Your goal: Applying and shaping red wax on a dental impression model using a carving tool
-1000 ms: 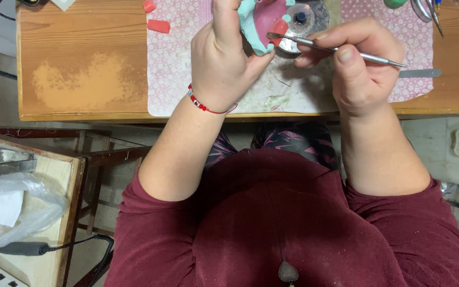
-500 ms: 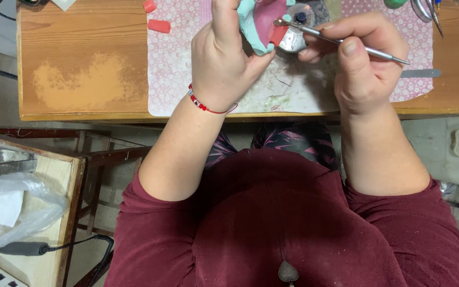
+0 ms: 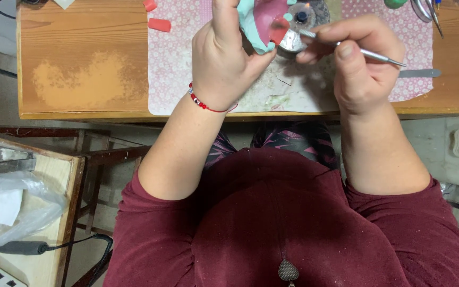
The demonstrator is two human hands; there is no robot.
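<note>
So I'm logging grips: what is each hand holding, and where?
Left hand grips the teal and pink piece by its lower edge; right hand pinches the thin metal tool mid-shaft.

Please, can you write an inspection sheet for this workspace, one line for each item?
Surface: wooden table with a worn pale patch, pink flowered mat on it.
Job's things: teal and pink model in left hand; thin metal tool in right hand, tip near the model.
Clutter: two red pieces, flat metal blade, metal tools at the far edge.
Grippers: both hands closed on their things.
Cables: black cord at lower left.
Surroundings: side bench with plastic bag.
</note>
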